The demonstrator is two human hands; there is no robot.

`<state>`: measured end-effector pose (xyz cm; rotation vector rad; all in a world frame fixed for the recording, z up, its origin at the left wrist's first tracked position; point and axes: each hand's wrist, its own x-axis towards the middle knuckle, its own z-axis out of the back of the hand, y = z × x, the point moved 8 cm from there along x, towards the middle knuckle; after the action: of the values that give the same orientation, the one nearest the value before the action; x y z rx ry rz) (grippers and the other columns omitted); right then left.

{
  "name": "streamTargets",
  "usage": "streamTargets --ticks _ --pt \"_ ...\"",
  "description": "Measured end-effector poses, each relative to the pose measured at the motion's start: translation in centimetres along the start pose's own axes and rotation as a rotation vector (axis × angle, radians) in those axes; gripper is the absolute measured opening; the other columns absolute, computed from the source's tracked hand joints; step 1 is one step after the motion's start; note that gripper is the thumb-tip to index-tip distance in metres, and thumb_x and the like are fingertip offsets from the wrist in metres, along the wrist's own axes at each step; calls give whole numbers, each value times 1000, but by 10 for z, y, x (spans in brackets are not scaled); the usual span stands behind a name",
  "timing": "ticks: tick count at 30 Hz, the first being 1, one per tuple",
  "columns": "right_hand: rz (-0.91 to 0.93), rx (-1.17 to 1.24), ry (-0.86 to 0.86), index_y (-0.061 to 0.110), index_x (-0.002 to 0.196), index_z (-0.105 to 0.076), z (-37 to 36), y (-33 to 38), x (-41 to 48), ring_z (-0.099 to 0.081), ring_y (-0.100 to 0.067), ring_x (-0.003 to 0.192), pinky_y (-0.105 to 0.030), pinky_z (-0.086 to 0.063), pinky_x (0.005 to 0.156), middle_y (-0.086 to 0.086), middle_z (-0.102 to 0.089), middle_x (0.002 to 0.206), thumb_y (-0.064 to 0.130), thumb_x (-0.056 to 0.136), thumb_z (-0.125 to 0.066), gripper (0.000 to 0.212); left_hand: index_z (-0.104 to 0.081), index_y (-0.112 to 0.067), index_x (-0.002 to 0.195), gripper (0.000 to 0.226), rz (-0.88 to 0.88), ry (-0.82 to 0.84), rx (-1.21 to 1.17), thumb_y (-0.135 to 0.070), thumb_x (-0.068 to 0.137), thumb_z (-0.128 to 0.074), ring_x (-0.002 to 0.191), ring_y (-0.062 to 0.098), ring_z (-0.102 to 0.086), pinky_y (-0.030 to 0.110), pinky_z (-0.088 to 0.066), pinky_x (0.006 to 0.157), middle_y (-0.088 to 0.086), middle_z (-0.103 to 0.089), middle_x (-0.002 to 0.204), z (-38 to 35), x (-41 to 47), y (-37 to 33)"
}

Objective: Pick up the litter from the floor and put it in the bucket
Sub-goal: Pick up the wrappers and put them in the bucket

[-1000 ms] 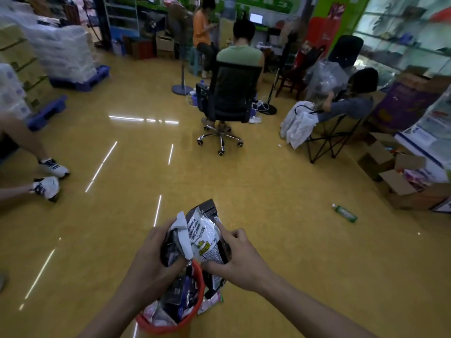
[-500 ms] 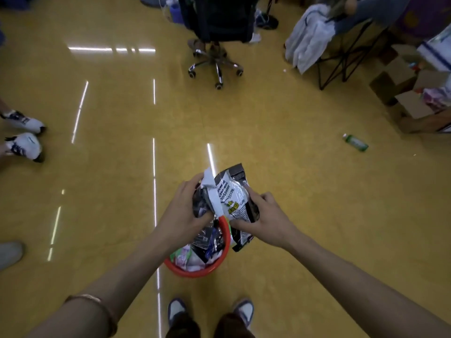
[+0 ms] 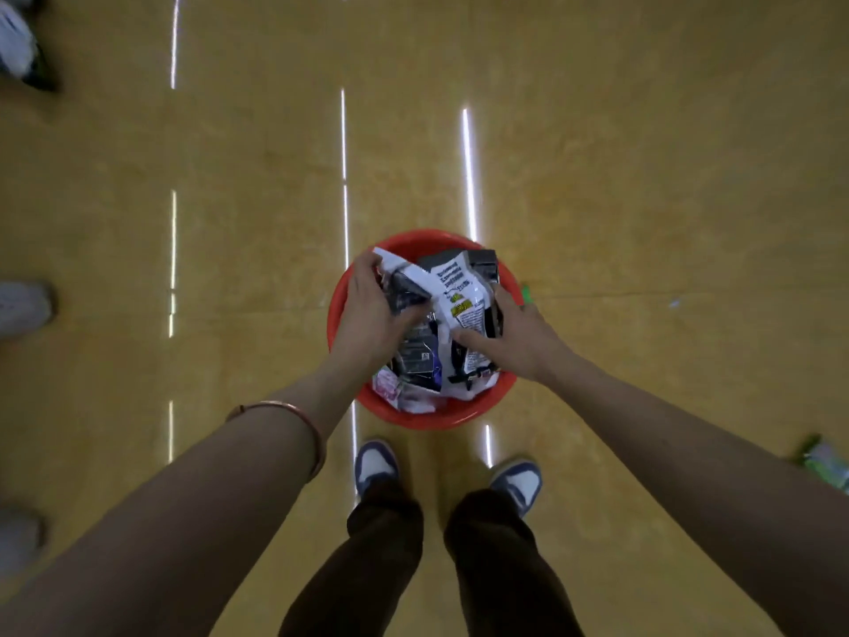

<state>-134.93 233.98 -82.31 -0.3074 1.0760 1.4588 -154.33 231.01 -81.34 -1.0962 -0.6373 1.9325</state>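
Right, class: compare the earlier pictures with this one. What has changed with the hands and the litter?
The left hand and right hand have lowered the snack wrappers from above the rim down into the red bucket. Unchanged: both hands still grip them; the bucket stands on the yellow floor.

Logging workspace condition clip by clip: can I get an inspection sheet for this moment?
Surface: glossy yellow floor, streaked with light reflections.
Job's things: red bucket stands just ahead of the person's feet, with other wrappers inside; black-and-white snack wrapper is at its mouth.
Clutter: green wrapper on the floor at right; green scrap beside the bucket's right rim.
Hands: left hand and right hand both grip the snack wrapper.
Cables: nothing seen.
Surroundings: other people's shoes along the left edge.
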Motion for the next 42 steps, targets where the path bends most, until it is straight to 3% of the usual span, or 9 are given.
streamTargets --ticks 3,9,15,21,26,30,34,38,42 --pt "-28 -73 26 27 151 7 -37 -24 39 -30 -41 136 -45 -31 108 -27 -15 152 64 84 -48 94 -24 -15 139 83 37 20 124 -22 75 -76 121 27 -47 42 -42 99 12 -42 135 -23 13 50" --pt "70 -253 -31 23 151 10 -81 -40 68 -1 -38 145 -44 -10 117 -19 10 157 44 99 -33 70 -10 -37 148 83 -115 273 474 -23 86 -64 138 24 -26 36 -37 102 1 -12 156 -72 7 88" --pt "110 -257 -29 11 150 10 -95 -40 83 4 -27 147 -32 -6 117 -11 13 158 36 101 -36 72 -14 -42 146 76 -77 258 679 -25 89 -60 132 30 -34 47 -48 91 4 -18 152 -87 31 108" --pt "71 -240 37 10 150 12 -97 -49 102 3 -25 147 -32 -7 117 -10 15 158 35 100 -38 75 -19 -38 147 73 -117 282 763 -26 89 -61 129 28 -36 43 -49 90 7 -21 148 -94 42 110" --pt "33 -191 62 10 150 12 -78 -44 81 1 -26 147 -36 -13 117 -10 14 158 42 95 -48 87 -8 -30 150 78 -6 391 604 -26 90 -58 137 32 -27 40 -36 106 11 -7 154 -95 23 99" --pt "38 -93 5 11 150 10 -31 -35 27 -13 -27 145 -41 -27 113 -10 -3 159 51 91 -49 92 -3 -31 149 84 35 429 538 -19 87 -59 138 38 -21 46 -31 109 15 -2 154 -79 -13 54" --pt "45 53 -168 15 145 -27 49 -19 -48 -41 -25 127 -38 -41 100 -9 -43 137 54 89 -49 72 -26 -21 145 63 -64 509 579 -26 90 -55 135 31 -29 45 -32 109 13 -21 148 -53 -45 -39" --pt "17 168 -384 14 136 -45 132 -9 -141 -52 -15 114 -30 -44 95 -4 -51 126 46 91 -52 55 -44 -20 135 42 -249 562 560 -28 94 -49 118 19 -48 32 -41 98 3 -44 136 -18 -86 -163" --pt "-19 264 -568 17 130 -51 198 -4 -241 -53 -7 101 -28 -47 90 0 -55 119 45 89 -54 50 -49 -21 128 34 -482 540 526 -27 95 -48 114 11 -48 20 -37 95 -4 -47 131 17 -143 -272"
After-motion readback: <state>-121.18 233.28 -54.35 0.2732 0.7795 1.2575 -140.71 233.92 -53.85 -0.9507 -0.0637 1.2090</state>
